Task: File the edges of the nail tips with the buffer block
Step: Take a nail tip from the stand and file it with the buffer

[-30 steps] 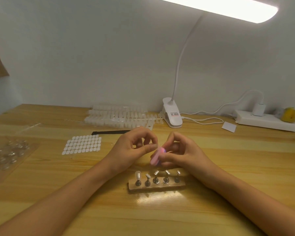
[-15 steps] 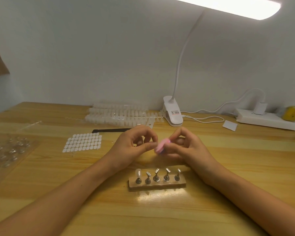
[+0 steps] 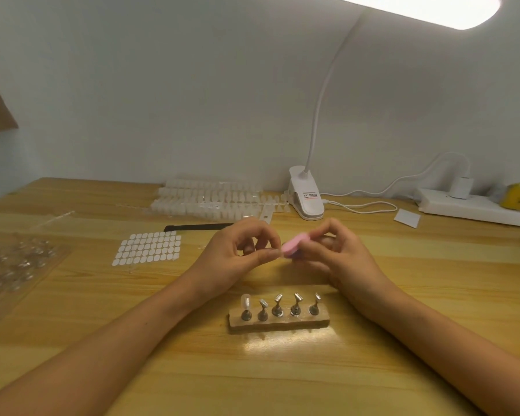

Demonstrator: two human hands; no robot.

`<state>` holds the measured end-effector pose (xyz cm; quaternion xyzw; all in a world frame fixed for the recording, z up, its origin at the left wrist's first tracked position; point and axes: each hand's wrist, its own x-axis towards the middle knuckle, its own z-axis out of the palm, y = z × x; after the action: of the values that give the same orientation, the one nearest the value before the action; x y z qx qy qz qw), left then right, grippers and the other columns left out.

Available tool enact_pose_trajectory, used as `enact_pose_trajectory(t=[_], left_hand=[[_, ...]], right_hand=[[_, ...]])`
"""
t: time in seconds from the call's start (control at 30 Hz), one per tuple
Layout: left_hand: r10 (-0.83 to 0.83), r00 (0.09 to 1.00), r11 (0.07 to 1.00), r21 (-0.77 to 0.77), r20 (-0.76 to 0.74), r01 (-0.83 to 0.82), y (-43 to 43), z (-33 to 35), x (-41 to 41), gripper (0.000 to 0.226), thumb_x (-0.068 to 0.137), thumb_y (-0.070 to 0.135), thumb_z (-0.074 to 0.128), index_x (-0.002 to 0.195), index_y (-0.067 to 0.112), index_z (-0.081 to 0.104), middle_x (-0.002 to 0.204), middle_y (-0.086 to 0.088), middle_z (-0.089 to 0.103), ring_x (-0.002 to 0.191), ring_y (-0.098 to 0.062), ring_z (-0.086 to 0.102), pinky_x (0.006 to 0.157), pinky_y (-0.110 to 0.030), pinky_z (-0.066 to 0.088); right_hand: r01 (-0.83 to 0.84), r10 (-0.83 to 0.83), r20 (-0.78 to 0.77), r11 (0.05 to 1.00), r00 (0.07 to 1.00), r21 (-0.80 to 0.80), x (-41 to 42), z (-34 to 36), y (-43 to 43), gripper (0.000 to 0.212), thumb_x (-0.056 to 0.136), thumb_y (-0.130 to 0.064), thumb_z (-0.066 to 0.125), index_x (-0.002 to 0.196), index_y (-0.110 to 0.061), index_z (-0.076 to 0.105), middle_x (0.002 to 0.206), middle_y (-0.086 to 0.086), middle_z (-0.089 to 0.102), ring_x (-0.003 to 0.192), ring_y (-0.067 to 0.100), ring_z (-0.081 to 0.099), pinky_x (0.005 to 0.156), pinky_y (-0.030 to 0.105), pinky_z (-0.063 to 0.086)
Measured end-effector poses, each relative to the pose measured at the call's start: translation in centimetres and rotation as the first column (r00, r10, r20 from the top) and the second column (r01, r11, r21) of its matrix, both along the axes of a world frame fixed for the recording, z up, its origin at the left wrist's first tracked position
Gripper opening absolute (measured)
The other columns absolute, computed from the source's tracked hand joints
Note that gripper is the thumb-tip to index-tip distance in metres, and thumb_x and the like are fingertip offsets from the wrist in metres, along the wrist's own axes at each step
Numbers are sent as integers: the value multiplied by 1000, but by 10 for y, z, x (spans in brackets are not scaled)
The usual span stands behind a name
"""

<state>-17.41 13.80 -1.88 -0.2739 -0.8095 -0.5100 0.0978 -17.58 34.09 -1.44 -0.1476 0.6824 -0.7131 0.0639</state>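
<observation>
Dead centre of the desk, just above the peg stand, both hands are busy on the same spot. The right hand (image 3: 342,256) pinches the pink buffer block (image 3: 293,246) between thumb and fingertips, with the block's free end pointing toward 9 o'clock. The left hand (image 3: 237,256) meets it there, thumb and forefinger squeezed together and the other fingers curled. I'd guess there's a nail tip in that pinch, but it's too small to actually make out. So filing looks to be underway on one piece.

At 6 o'clock from the hands sits the peg stand (image 3: 279,322) with five pegs. Only the leftmost carries a mounted tip (image 3: 246,302); the other four look bare. Can't tell if that one's been filed. My read is early days: one maybe done, one in hand, several to go.

Further out there's a sheet of sticky tabs (image 3: 147,249) at 9 o'clock and a black file (image 3: 198,227) at 10. Strips of unused tips (image 3: 210,202) lie at 11 by the wall, with the lamp clip (image 3: 306,196) at 12. The power strip (image 3: 475,207) is way out at 2.
</observation>
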Motion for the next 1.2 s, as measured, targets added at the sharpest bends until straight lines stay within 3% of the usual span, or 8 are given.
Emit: enact_pose_trajectory(t=[0.37,0.47,0.6,0.73,0.83,0.97,1.07,1.2], left_hand=[[12,1000,1000,9,-4,-11,-1,0,-1,9,86,16,67,85,24,65,85,8,58,73,1,48,66,-17,41],[10,1000,1000,-4,-5,-10,-1,-1,-1,9,86,18,67,85,26,65,81,17,57,72,1,47,65,-17,40],[13,1000,1000,7,-12,-13,-1,-1,-2,8,86,17,68,85,24,65,82,16,58,73,0,49,67,-18,41],[16,1000,1000,-21,-19,-17,-1,-2,-3,12,87,17,67,85,29,64,81,20,56,73,1,47,65,-14,39],[11,1000,1000,-1,-29,-11,-2,-2,-3,11,86,13,68,84,23,65,82,15,57,73,0,48,67,-18,40],[9,1000,1000,2,-13,-9,-1,-2,-3,11,86,14,68,85,24,65,82,16,57,73,0,48,67,-19,40],[4,1000,1000,15,-30,-4,-2,-2,-4,9,87,13,68,85,21,65,85,10,59,75,-2,50,69,-24,43],[-2,1000,999,54,-12,3,-2,-2,-3,1,88,19,65,87,19,64,89,2,60,82,-17,54,77,-40,47]], right_hand=[[-126,126,6,986,992,113,2,2,-4,26,83,-7,70,99,-2,50,99,18,75,91,31,75,77,37,63],[-23,23,41,1000,999,-7,0,2,-1,24,83,-9,67,101,-3,51,100,20,74,92,30,75,75,32,62],[-138,137,13,982,990,132,2,3,-4,22,85,-2,69,98,-3,51,100,18,75,92,30,74,77,35,62],[-25,26,61,999,998,-32,0,4,-1,26,80,-10,68,99,-4,51,98,20,75,94,33,73,81,38,62],[-148,147,20,982,989,120,3,3,-5,22,86,-3,68,98,-2,50,97,18,76,92,31,74,75,34,62],[-2,5,52,998,999,-55,1,4,0,25,80,-9,68,98,-3,51,96,19,75,90,30,74,71,28,61],[-131,131,12,984,991,120,2,2,-4,21,86,-3,68,97,-2,51,97,17,75,90,30,75,73,32,62],[-16,20,58,998,998,-60,0,3,-1,23,84,-14,65,100,-5,51,98,21,75,92,31,75,74,30,62]])
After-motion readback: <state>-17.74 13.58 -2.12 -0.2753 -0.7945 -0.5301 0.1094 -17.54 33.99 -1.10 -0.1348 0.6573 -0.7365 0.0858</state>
